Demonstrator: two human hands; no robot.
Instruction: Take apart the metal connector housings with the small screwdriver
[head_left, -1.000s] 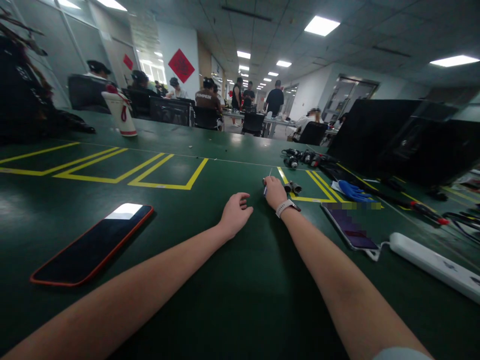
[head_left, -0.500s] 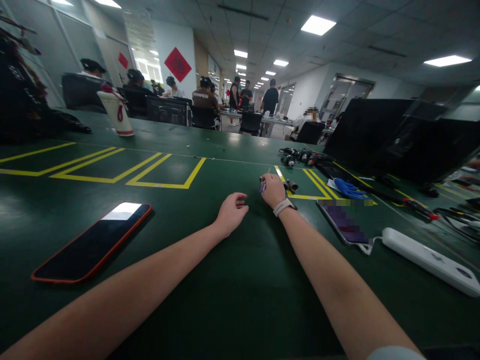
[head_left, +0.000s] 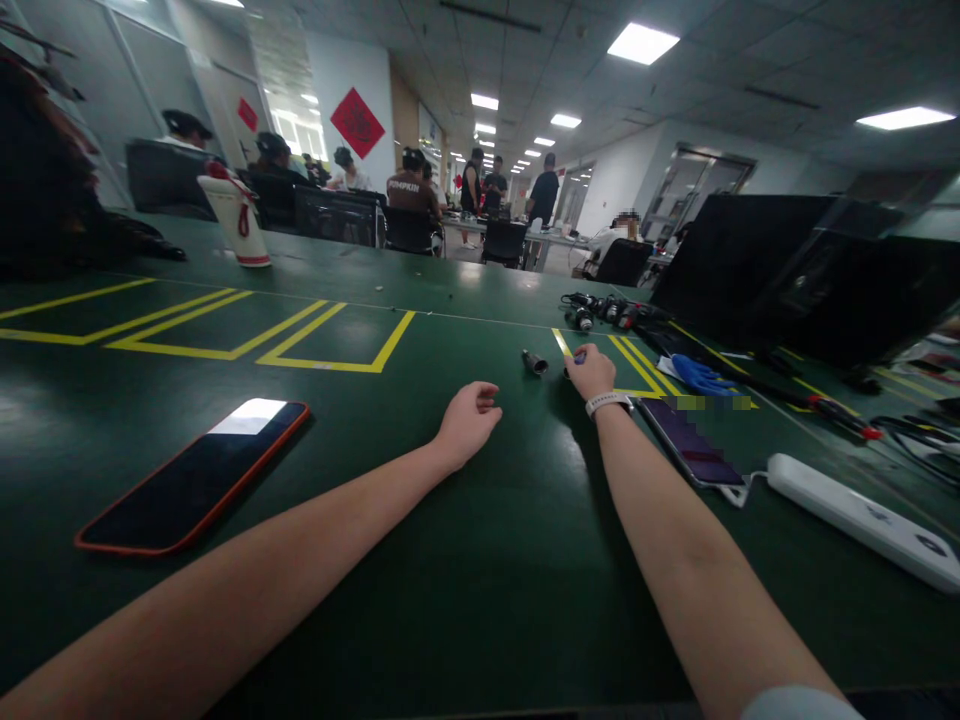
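My left hand rests on the green table, its fingers loosely bent, thumb apart and nothing held. To its upper right lies a short dark metal cylindrical fitting, with its hollow end toward me. My right hand, wearing a light wrist band, is over the near left part of a yellow-taped box. Its fingers are curled down, and a small bluish-purple patch shows at the fingertips. Part of a small metal piece peeks out just left of them. What the fingers grip is mostly hidden.
An orange-edged phone lies at left. On the right are a phone, a white power strip, a blue glove and dark metal parts with cables. A cup and monitors stand farther back.
My right hand has moved right, from beside the yellow-taped box to over it. The metal fitting now lies uncovered where that hand was. My left hand has hardly moved.
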